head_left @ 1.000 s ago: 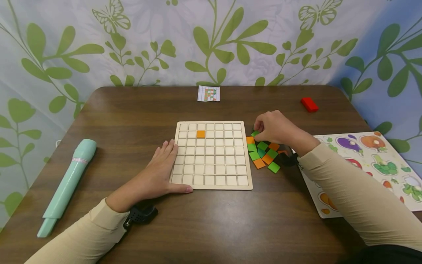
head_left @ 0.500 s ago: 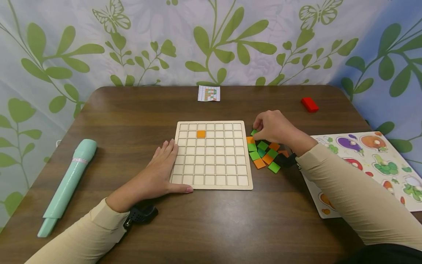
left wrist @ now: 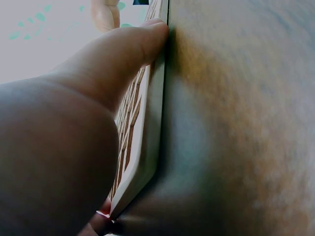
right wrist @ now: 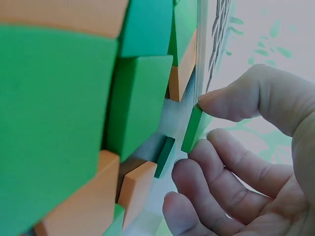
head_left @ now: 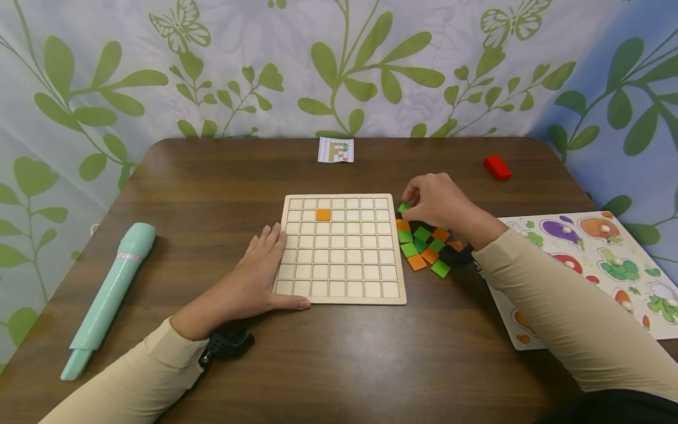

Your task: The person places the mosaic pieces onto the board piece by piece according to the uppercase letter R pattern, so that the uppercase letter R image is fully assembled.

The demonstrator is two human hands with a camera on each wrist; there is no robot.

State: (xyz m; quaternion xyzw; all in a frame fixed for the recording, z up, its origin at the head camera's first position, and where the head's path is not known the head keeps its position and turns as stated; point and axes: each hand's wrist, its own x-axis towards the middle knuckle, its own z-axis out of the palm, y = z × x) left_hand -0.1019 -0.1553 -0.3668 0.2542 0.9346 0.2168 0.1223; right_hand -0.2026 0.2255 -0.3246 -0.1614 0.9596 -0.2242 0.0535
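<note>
Clearly, the pinched tile (right wrist: pixel 193 129) is flat, green.

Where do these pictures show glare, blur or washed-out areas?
Head view: soft glare on the tabletop in front of the grid board; left wrist view: tabletop grain blurred, backdrop washed out; right wrist view: backdrop overexposed behind the right hand.

Loc: indoor play spot, bldg type unclear | brn tbl (head_left: pixel 371 359) | leaf-print bkdrop (head_left: pixel 339 65) | veg puzzle (head_left: pixel 609 268)
</note>
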